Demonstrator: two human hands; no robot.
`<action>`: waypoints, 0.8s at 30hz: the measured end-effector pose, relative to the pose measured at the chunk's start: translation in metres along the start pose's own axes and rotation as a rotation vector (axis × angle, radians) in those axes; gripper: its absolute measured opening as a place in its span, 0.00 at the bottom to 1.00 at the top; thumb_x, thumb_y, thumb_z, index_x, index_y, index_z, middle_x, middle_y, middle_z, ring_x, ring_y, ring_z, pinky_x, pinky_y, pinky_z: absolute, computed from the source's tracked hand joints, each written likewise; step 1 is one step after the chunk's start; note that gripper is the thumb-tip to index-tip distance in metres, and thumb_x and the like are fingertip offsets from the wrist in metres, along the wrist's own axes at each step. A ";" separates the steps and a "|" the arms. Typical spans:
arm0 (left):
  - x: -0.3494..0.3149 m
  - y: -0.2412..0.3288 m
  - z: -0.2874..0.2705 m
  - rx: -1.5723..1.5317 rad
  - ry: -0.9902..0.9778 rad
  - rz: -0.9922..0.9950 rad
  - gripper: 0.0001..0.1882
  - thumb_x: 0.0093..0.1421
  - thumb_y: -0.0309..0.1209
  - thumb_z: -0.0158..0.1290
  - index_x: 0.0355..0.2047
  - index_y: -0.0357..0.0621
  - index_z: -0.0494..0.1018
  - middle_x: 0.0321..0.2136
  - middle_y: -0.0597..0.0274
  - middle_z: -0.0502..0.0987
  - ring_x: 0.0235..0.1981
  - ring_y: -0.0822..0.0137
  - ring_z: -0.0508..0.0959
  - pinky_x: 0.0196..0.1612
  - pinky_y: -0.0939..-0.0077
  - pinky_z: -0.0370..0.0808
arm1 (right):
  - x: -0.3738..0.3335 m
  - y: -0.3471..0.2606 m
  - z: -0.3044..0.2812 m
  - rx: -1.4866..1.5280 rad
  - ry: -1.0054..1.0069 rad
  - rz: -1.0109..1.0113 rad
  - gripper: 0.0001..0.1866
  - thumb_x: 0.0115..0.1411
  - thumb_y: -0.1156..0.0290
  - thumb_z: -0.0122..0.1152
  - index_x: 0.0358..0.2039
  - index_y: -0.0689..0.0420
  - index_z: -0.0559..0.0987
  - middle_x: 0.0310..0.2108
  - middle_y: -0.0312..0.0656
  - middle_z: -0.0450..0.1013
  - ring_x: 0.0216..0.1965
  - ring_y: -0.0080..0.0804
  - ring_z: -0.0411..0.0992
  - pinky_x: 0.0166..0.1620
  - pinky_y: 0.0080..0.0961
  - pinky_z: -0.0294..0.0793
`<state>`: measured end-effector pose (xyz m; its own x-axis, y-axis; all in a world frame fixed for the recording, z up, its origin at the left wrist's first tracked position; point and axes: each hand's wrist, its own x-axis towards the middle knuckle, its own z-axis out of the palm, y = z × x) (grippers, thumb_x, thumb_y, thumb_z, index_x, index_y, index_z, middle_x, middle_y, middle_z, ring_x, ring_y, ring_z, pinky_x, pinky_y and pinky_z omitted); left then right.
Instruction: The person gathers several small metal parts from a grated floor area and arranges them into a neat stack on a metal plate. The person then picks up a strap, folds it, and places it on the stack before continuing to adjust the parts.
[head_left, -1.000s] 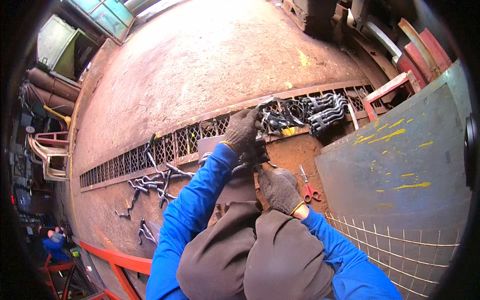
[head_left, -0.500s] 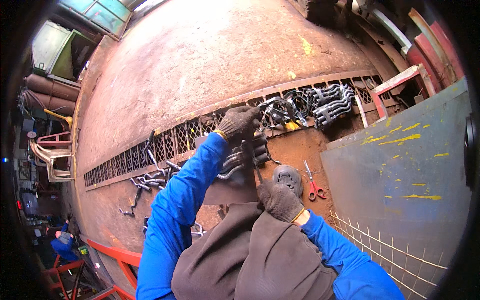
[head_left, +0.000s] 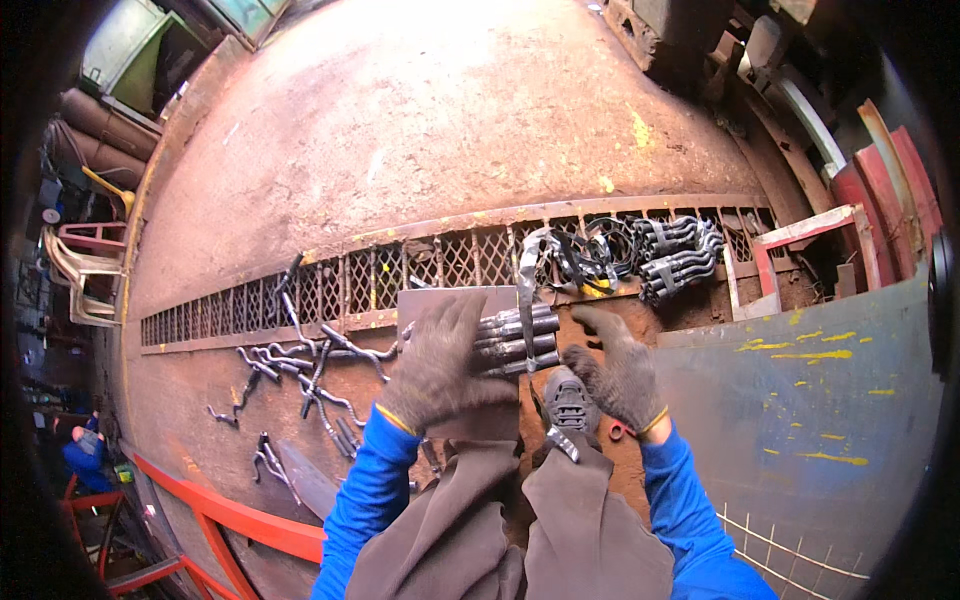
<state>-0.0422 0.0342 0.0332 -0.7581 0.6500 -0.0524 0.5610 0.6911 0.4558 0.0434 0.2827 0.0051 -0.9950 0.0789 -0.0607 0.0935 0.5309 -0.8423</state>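
Observation:
A bundle of short dark metal pipes (head_left: pixel 515 338) lies on a flat brownish plate (head_left: pixel 490 420) in front of me. My left hand (head_left: pixel 435 365), in a dark knitted glove, lies over the bundle's left part with its fingers stretched out. Past the right ends of the pipes, my right hand (head_left: pixel 618 372), gloved alike, is open with thumb and fingers apart and nothing visible in it. A dark strap (head_left: pixel 527 305) runs across the bundle, and a pale strap end (head_left: pixel 563 443) lies by my shoe (head_left: pixel 570 402). Red scissor handles (head_left: pixel 617 431) show partly beneath my right wrist.
Loose bent pipes (head_left: pixel 310 365) lie scattered at the left. Beyond the bundle, a floor grate (head_left: pixel 375 278) carries a heap of straps (head_left: pixel 570 262) and stacked bent pipes (head_left: pixel 680 260). A grey metal sheet (head_left: pixel 800 390) stands at right, a red frame (head_left: pixel 250 525) at lower left.
My left hand has drawn back from the straps onto the pipe bundle. My right hand has risen from beside my shoe to the pipe ends and opened. A strap now crosses the bundle.

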 end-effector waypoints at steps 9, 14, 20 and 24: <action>0.004 0.000 0.058 -0.017 0.152 0.037 0.44 0.42 0.35 0.66 0.61 0.36 0.65 0.53 0.45 0.72 0.56 0.45 0.71 0.60 0.52 0.68 | 0.030 0.028 0.022 0.242 -0.277 -0.052 0.52 0.43 0.64 0.82 0.68 0.59 0.64 0.67 0.49 0.63 0.68 0.41 0.61 0.69 0.38 0.61; 0.012 -0.010 0.046 0.001 0.118 0.085 0.34 0.47 0.29 0.61 0.57 0.40 0.69 0.46 0.48 0.77 0.47 0.49 0.77 0.51 0.57 0.76 | 0.036 0.038 0.032 0.224 -0.220 -0.087 0.51 0.34 0.62 0.85 0.61 0.58 0.73 0.63 0.48 0.68 0.66 0.43 0.64 0.67 0.38 0.63; 0.026 -0.009 0.029 0.023 -0.093 -0.016 0.30 0.49 0.31 0.63 0.54 0.43 0.71 0.42 0.49 0.78 0.44 0.49 0.79 0.45 0.55 0.76 | 0.043 0.043 0.038 0.206 -0.167 -0.115 0.51 0.30 0.61 0.87 0.59 0.58 0.75 0.59 0.48 0.71 0.63 0.44 0.67 0.64 0.38 0.67; 0.023 -0.011 0.042 0.099 -0.046 0.012 0.30 0.49 0.32 0.62 0.54 0.41 0.71 0.44 0.49 0.77 0.45 0.48 0.78 0.47 0.55 0.76 | 0.045 0.039 0.035 0.317 -0.216 -0.049 0.51 0.30 0.66 0.86 0.60 0.57 0.74 0.59 0.47 0.70 0.60 0.42 0.69 0.62 0.37 0.69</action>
<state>-0.0522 0.0549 -0.0107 -0.7360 0.6711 -0.0894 0.6020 0.7091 0.3671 0.0007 0.2771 -0.0492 -0.9855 -0.1375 -0.0992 0.0640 0.2402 -0.9686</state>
